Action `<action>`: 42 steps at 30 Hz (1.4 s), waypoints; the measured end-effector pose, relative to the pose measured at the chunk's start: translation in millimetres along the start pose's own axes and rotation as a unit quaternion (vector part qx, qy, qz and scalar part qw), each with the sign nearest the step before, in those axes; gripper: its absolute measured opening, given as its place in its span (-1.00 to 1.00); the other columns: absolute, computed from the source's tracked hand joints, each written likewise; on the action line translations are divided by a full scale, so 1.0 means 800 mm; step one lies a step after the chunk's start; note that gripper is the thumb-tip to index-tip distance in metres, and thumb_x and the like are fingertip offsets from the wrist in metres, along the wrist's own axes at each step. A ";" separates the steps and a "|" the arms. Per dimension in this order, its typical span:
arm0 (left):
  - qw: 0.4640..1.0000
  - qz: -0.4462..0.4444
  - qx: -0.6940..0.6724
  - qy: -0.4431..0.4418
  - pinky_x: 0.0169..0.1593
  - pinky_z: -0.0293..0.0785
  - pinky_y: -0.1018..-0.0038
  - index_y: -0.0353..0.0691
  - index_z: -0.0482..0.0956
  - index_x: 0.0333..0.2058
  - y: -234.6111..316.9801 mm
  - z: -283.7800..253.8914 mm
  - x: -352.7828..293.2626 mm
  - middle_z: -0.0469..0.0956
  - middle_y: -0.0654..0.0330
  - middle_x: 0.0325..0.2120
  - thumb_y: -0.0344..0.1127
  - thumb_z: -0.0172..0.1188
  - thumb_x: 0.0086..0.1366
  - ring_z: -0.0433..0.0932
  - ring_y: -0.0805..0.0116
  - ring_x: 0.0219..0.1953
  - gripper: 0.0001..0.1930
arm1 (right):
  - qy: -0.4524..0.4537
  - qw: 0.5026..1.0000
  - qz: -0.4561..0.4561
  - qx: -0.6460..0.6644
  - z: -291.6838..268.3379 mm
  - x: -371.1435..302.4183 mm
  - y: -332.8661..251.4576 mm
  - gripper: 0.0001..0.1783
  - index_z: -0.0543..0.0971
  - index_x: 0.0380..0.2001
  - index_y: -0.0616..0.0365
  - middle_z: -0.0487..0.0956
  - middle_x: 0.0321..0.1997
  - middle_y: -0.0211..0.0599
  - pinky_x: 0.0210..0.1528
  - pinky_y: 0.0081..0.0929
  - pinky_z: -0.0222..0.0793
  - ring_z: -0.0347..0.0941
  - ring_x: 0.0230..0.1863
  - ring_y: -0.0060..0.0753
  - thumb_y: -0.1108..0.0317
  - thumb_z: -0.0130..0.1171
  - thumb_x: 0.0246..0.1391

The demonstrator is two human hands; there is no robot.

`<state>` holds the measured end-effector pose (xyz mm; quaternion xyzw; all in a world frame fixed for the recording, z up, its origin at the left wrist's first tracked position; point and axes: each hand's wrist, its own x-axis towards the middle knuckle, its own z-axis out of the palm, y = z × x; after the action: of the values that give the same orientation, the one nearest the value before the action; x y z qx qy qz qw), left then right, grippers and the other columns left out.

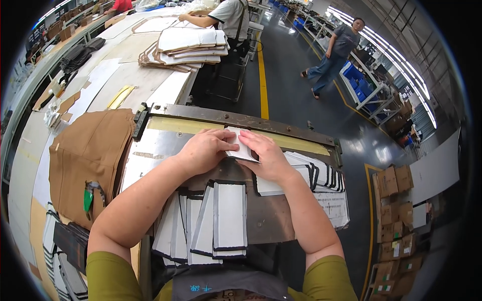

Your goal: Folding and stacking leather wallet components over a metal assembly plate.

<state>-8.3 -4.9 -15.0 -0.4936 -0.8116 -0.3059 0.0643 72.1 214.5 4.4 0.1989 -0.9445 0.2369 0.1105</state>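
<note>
Both my hands are at a white rectangular panel [241, 149] with a dark edge, close to the metal bar at the back of the worktable. My left hand [207, 149] grips its left side with bent fingers on top. At the right side, my right hand [267, 154] is closed on it, fingers over the upper face and the thumb low by the near edge. Similar white panels with black-bound edges [230, 213] lie overlapped in front of me. Another fanned row of these panels [301, 173] rests beside my right wrist.
A metal bar [241, 120] crosses the worktable's far edge. Brown fabric pieces [90, 155] lie at left. Beyond, stacked white-and-brown panels [191, 45] sit on a long table near a co-worker [228, 20]. A person [334, 52] walks in the aisle. Cardboard boxes [396, 226] are stacked at right.
</note>
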 end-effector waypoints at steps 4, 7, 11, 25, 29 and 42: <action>0.999 -0.022 0.031 -0.012 0.28 0.33 0.27 -0.04 0.70 -0.04 0.020 -0.010 0.001 0.53 0.06 0.12 -0.58 0.22 0.07 0.47 0.08 0.17 -0.55 | -0.007 0.999 -0.004 -0.045 0.002 0.000 -0.004 -0.32 0.49 0.18 0.21 0.42 0.33 -0.10 0.44 -0.17 0.12 0.28 0.39 -0.13 0.41 0.40 -0.09; 0.997 -0.029 0.067 -0.002 0.29 0.31 0.26 -0.10 0.67 -0.02 0.020 -0.007 0.002 0.52 0.06 0.12 -0.55 0.25 0.05 0.47 0.09 0.17 -0.54 | -0.011 0.997 -0.005 -0.076 0.002 0.004 -0.005 -0.30 0.49 0.16 0.21 0.42 0.33 -0.12 0.45 -0.17 0.10 0.27 0.39 -0.15 0.45 0.40 -0.16; 0.995 -0.018 0.094 0.011 0.28 0.29 0.23 -0.14 0.66 -0.03 0.020 -0.007 0.003 0.52 0.08 0.12 -0.49 0.29 0.04 0.46 0.11 0.16 -0.56 | 0.017 0.995 -0.020 -0.091 0.011 0.004 0.000 -0.32 0.52 0.12 0.21 0.46 0.28 -0.16 0.43 -0.18 0.13 0.32 0.34 -0.15 0.48 0.38 -0.20; 0.992 -0.042 0.121 -0.016 0.27 0.22 0.22 -0.08 0.64 0.00 0.028 -0.017 0.003 0.51 0.16 0.00 -0.44 0.26 0.08 0.41 0.15 0.13 -0.57 | 0.055 0.997 -0.027 -0.053 0.004 0.005 -0.008 -0.59 0.63 -0.07 0.18 0.55 0.12 -0.20 0.31 -0.15 0.24 0.41 0.17 -0.07 0.39 0.28 -0.06; 0.994 -0.045 0.095 -0.026 0.31 0.18 0.21 -0.07 0.65 -0.01 0.024 -0.023 0.004 0.49 0.15 0.06 -0.45 0.28 0.06 0.37 0.12 0.20 -0.56 | 0.034 0.999 0.007 -0.030 0.011 0.002 -0.005 -0.56 0.54 0.01 0.15 0.51 0.20 -0.19 0.36 -0.13 0.17 0.37 0.26 -0.08 0.34 0.29 0.01; 0.990 0.130 -0.027 0.048 0.19 0.37 0.22 -0.09 0.71 -0.11 0.034 -0.044 0.011 0.63 0.15 -0.07 -0.49 0.31 -0.02 0.52 0.13 0.11 -0.59 | 0.080 0.991 0.089 -0.062 -0.054 -0.012 0.006 -0.53 0.61 -0.01 0.19 0.63 0.04 -0.04 0.21 -0.27 0.40 0.55 0.07 -0.02 0.40 0.30 -0.08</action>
<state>3.4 -8.9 28.5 -0.5809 -0.7280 -0.3405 0.1289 83.5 242.7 36.7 0.0873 -0.9593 0.2022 0.1766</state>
